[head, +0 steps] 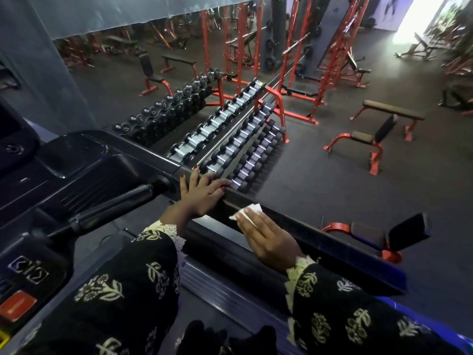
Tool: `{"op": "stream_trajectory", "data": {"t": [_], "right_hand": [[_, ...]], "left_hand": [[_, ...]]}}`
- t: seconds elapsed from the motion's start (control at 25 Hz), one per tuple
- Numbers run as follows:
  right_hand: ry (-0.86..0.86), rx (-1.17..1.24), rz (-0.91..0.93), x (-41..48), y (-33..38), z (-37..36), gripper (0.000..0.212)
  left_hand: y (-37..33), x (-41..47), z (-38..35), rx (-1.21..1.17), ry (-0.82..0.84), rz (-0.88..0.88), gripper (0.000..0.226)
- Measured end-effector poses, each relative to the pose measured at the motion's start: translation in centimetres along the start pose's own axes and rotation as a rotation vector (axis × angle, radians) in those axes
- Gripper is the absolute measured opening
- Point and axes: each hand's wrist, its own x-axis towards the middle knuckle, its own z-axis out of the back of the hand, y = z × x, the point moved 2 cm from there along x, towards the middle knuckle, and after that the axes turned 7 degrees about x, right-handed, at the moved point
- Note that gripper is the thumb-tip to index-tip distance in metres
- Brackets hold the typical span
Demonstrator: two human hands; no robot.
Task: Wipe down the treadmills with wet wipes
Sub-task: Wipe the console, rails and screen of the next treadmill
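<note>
Left hand [202,193] on treadmill rail [332,243], wet wipe [246,212] under right hand [268,238]

Two hands, one wipe, one treadmill, one rack, three benches.
I count my two hands, left hand [202,193] and right hand [268,239], one white wet wipe [247,212] and one treadmill [76,175]. One dumbbell rack [277,103] carries three rows of dumbbells. Right of the dumbbell rack stand three red-framed benches: flat bench [394,111], raised-back bench [363,137], nearest bench [371,233].

Commercial gym, dumbbell racks [230,139] far centre, red squat racks [302,60] beyond, weight benches [371,139] right, treadmill console [51,188] near left
</note>
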Motion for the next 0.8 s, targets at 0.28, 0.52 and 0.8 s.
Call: {"op": "stream_trajectory", "data": {"t": [0.28,0.52,0.8], "right_hand": [[0.142,-0.147,-0.051,4.0,2.1,-2.1,0.054],[0.181,-0.082,-0.383,5.7,3.1,-2.2,0.056],[0.152,0.014,-0.481,5.6,3.4,-1.2,0.073]], "left_hand": [[1.1,0.8,-0.1,-0.211,0.048,-0.017,0.041],[2.4,1.1,-0.1,-0.594,0.046,-0.04,0.093],[1.6,0.4,0.0,-0.428,0.089,-0.013,0.08]]}}
